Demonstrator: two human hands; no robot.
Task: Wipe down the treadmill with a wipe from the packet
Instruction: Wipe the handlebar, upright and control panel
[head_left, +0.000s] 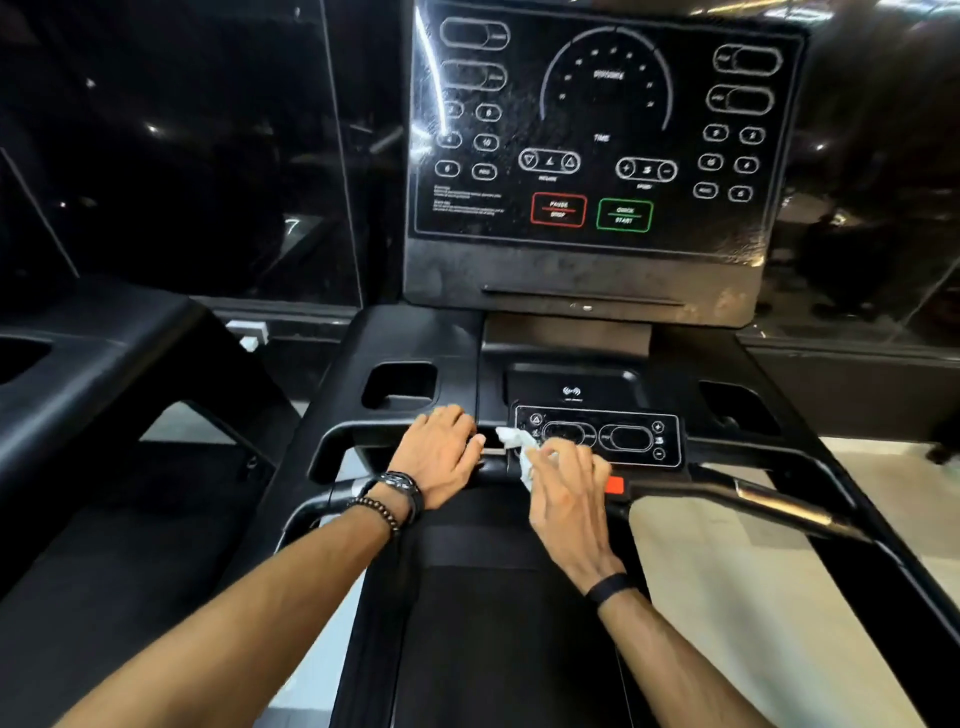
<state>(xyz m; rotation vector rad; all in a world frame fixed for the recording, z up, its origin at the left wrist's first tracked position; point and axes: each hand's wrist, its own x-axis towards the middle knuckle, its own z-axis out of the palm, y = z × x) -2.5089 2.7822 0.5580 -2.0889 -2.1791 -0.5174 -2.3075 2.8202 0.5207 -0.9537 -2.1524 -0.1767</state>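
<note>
A black treadmill fills the view, with its big console screen (602, 135) at the top and a small control panel (623, 436) above the front handlebar (779, 501). My right hand (563, 480) grips a crumpled white wipe (519, 447) and presses it on the left end of the small panel. My left hand (441, 454) rests flat on the handlebar area just left of the wipe, fingers relaxed. The wipe packet is not in view.
Cup holders (400, 384) (737, 410) sit on either side of the console base. A red safety key (615, 486) lies right of my right hand. The belt (493, 623) runs below. Another black machine (104, 364) stands at the left.
</note>
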